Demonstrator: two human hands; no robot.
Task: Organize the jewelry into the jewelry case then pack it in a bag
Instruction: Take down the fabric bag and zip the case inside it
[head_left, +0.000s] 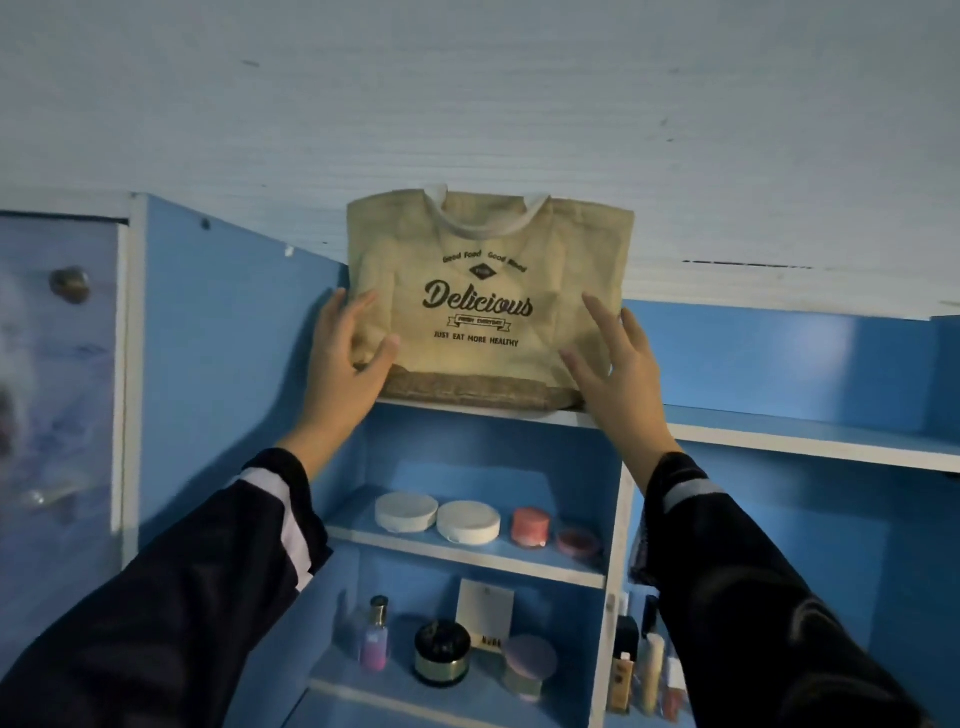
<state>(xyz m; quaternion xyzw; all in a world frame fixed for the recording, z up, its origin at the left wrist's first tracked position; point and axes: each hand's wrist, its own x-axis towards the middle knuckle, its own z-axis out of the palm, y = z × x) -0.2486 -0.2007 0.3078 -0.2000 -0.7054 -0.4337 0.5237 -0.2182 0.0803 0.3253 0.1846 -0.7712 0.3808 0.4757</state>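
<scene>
A white wall (467, 104) fills the upper half of the view, from 10 through 2 o'clock. Below it stands a blue cabinet (234, 364) with white edges. Its door (62, 415) hangs open at 9 o'clock and carries a round metal knob (70, 285).

The tan bag (488, 312), printed "Delicious", stands upright on the cabinet's top shelf (779, 431) at 12 o'clock, just above the middle of the view. Its back is to the wall and its white handles (483, 223) droop forward.

Both dark sleeves (182, 597) reach up from 7 and 5 o'clock. The left hand (348, 358) lies open at the bag's lower left edge, with the thumb against the front. The right hand (618, 374) is open with fingers spread at the lower right corner; whether it touches the cloth I cannot tell.

At 6 o'clock the middle shelf (467, 558) holds two white round compacts (406, 512), a pink jar (531, 526) and a flat pink tin (577, 540).

The lower shelf (395, 696) holds a pink bottle (375, 636), a dark jar (442, 652), a white card (485, 605) and a lilac-lidded pot (530, 665). At 5 o'clock the neighbouring compartment holds slim bottles (649, 670).
</scene>
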